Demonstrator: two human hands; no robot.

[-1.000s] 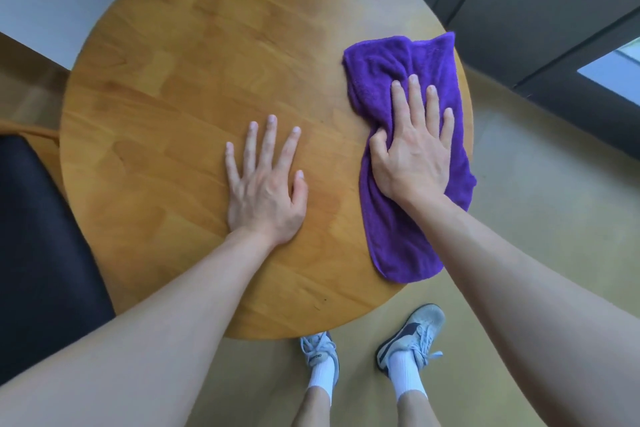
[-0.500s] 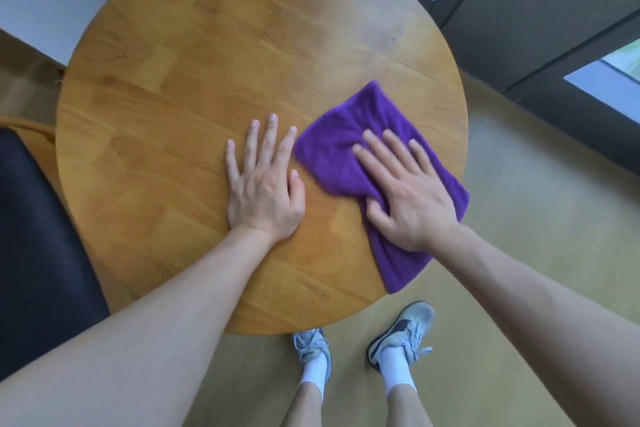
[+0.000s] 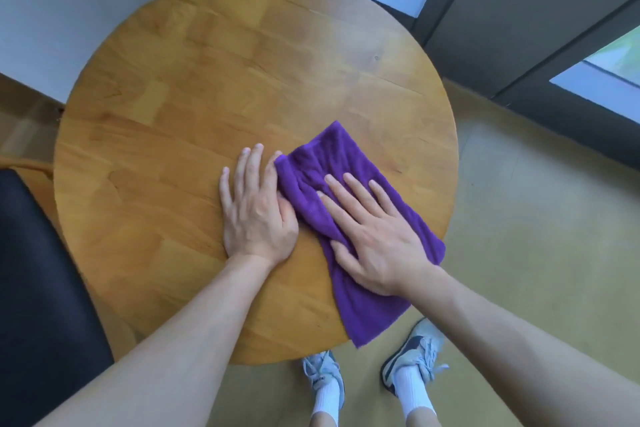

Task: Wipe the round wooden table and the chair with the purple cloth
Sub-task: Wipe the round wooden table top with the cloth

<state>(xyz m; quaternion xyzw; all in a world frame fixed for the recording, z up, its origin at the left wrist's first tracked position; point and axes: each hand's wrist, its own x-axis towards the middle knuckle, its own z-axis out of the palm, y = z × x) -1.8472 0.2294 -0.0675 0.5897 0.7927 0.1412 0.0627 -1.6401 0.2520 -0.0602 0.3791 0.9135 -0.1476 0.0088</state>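
While the right hand (image 3: pixel 377 246) lies flat on the purple cloth (image 3: pixel 332 166), its fingers (image 3: pixel 349 198) are straight and spread, pressing the fabric down onto the round wooden worktop (image 3: pixel 207 87) without curling round it. The cloth is a long folded strip on the near right part of the worktop. Its long axis runs on a diagonal: the far end points up and to the left, toward the middle of the wood, and the near end points down and to the right, where a corner hangs over the worktop's near edge above the floor (image 3: pixel 519 218). The far corner comes to a blunt point, and the fabric is creased under the palm.

The left hand (image 3: pixel 256 211) rests flat on the bare wood just beside the cloth, fingers straight and close together, holding nothing; its thumb side touches the cloth's left edge, and the thumb itself is partly hidden by the fabric.

The chair (image 3: pixel 38 288), with a dark seat, stands at the left of the worktop, only partly in view. Two feet in pale sneakers (image 3: pixel 412 354) and white socks stand on the floor below the near edge. A small dark mark on one sock is too small to read. No writing shows on the cloth.
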